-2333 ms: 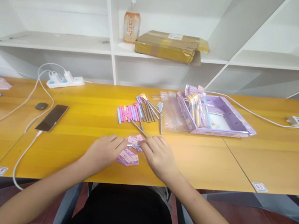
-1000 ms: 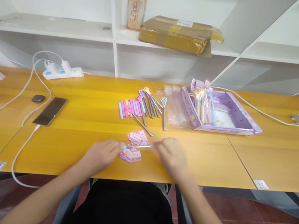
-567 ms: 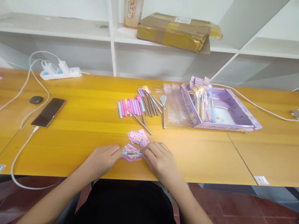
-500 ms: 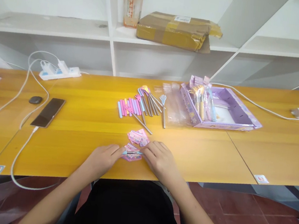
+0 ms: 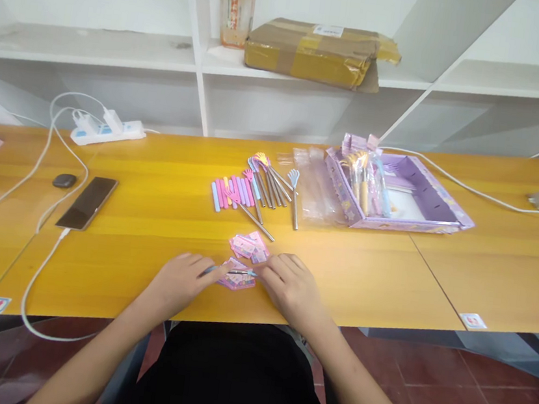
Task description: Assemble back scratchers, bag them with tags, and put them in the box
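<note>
Both hands are closed on a small back scratcher [image 5: 240, 272] with a metal rod and light blue ends, held level. My left hand [image 5: 182, 281] grips its left end, and the blue handle shows between thumb and fingers. My right hand [image 5: 287, 288] pinches the other end, mostly hidden by the fingers. Under the rod lie pink printed cards [image 5: 236, 282], with another small pile of cards [image 5: 250, 246] just beyond. Farther off are a row of coloured handle tubes [image 5: 232, 192] and several metal-rod back scratchers [image 5: 272, 182] with hand-shaped heads.
Clear plastic bags [image 5: 318, 185] lie beside a purple box [image 5: 440, 197] that holds bagged pieces. At left are a phone [image 5: 87, 202] on a white cable, a small black object [image 5: 64, 181] and a power strip [image 5: 108, 132]. Shelves behind hold a taped carton [image 5: 312, 53].
My left hand has shifted slightly left along the back scratcher, its thumb now stretched over the handle. My right hand has stayed nearly in place.
</note>
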`<move>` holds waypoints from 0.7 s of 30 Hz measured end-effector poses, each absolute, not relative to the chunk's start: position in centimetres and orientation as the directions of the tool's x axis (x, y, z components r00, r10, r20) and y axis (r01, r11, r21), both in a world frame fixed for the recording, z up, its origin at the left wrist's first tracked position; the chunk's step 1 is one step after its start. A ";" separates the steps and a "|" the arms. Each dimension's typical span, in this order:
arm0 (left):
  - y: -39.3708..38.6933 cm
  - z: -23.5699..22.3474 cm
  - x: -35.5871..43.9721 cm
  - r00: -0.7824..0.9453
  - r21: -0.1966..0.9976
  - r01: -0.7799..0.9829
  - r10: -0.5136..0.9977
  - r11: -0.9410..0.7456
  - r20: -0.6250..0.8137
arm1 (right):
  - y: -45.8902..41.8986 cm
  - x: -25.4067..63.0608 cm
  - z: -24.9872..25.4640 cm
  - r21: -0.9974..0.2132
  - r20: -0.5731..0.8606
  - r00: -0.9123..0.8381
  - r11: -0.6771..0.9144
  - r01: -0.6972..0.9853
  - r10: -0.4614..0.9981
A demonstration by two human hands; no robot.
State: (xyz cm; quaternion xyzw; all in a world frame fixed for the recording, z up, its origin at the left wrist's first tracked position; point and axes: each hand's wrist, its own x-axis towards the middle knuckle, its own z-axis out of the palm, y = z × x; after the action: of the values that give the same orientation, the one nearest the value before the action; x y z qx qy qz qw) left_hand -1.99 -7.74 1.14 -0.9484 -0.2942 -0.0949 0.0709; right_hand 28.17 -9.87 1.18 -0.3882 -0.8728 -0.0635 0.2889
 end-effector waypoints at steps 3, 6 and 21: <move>-6.6 2.2 -6.3 0.783 -0.050 0.605 0.583 -0.794 0.218 | -9.0 32.8 1.2 -0.089 0.564 -0.510 0.661 0.745 0.650; -5.5 3.1 -12.8 0.708 -0.041 0.688 0.657 -0.725 0.257 | -7.7 41.0 0.8 -0.051 0.616 -0.389 0.527 0.848 0.685; -6.1 1.7 -17.3 0.578 -0.035 0.810 0.785 -0.586 0.224 | -7.9 51.3 -2.3 -0.140 0.576 -0.174 0.306 0.942 0.799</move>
State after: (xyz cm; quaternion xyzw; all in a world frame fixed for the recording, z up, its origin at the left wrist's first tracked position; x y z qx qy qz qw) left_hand -17.30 -6.10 1.70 -0.8857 -0.4501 -0.0925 0.0665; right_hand 51.33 -7.90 -2.29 -0.5758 -0.7558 -0.1252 0.2856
